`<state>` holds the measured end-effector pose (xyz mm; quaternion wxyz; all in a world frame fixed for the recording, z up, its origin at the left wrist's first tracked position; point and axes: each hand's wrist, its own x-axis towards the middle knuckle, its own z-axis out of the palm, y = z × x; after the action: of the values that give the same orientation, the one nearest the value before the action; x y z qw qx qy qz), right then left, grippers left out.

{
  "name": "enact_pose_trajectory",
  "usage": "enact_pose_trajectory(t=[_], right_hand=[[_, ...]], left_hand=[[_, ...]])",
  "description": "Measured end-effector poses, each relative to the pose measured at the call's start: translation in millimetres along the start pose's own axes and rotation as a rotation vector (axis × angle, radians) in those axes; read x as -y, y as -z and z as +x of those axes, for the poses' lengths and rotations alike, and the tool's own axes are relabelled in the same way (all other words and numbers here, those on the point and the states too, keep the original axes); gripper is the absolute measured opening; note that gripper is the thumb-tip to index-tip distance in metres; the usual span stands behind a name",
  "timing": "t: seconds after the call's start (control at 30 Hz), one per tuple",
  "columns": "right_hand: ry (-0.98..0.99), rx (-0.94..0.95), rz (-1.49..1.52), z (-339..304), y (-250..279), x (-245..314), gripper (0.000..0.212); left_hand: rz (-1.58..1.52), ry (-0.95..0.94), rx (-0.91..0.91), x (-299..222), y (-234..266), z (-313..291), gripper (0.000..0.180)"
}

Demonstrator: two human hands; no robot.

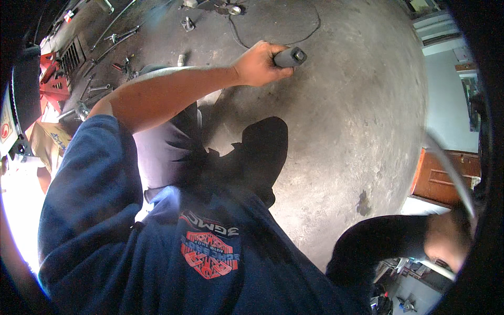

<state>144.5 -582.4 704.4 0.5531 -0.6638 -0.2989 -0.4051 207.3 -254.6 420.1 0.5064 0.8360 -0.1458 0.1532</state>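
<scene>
My left hand (260,64) reaches out over the concrete floor, its fingers wrapped around a dark grey, cylinder-shaped handle (290,57) with a squarish end. The rest of that handle is hidden in the palm, so its kind does not show. At the right edge, my right hand (446,242) is raised and smeared by motion, the arm in a black sleeve. A long, thin grey rod (452,173) rises from the right hand, blurred too. The fingers there look curled around its lower end.
A thin dark cable (319,23) loops across the floor (346,131) beyond my left hand. Scattered hand tools (122,67) and red stands (52,84) lie at the left, near a cardboard box (50,142). A brown wooden door (446,176) stands at the right.
</scene>
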Motion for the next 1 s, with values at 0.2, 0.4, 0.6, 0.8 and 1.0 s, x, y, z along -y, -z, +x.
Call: enact_pose_trajectory(t=[0.2, 0.4, 0.6, 0.8, 1.0], right_hand=[[-0.876, 0.619, -0.466, -154.3, -27.3, -130.2, 0.055], [-1.118, 0.183, -0.171, -123.6, 3.6, -115.3, 0.050], [-1.202, 0.274, -0.128, -147.5, -28.0, -118.0, 0.049], [-1.150, 0.421, -0.170, -146.4, -44.0, -100.0, 0.050], [-1.061, 0.464, -0.193, -133.6, -60.5, -80.8, 0.049]], left_hand=[[0.236, -0.008, -0.099, -14.9, 26.5, 24.4, 0.033], [0.096, 0.063, -0.285, 0.1, 63.1, 37.3, 0.032], [0.048, 0.143, -0.288, 8.4, 52.3, 30.3, 0.028], [0.088, 0.030, -0.258, 9.1, 46.8, 34.0, 0.035], [0.084, 0.006, -0.272, 11.1, 44.6, 30.2, 0.031]])
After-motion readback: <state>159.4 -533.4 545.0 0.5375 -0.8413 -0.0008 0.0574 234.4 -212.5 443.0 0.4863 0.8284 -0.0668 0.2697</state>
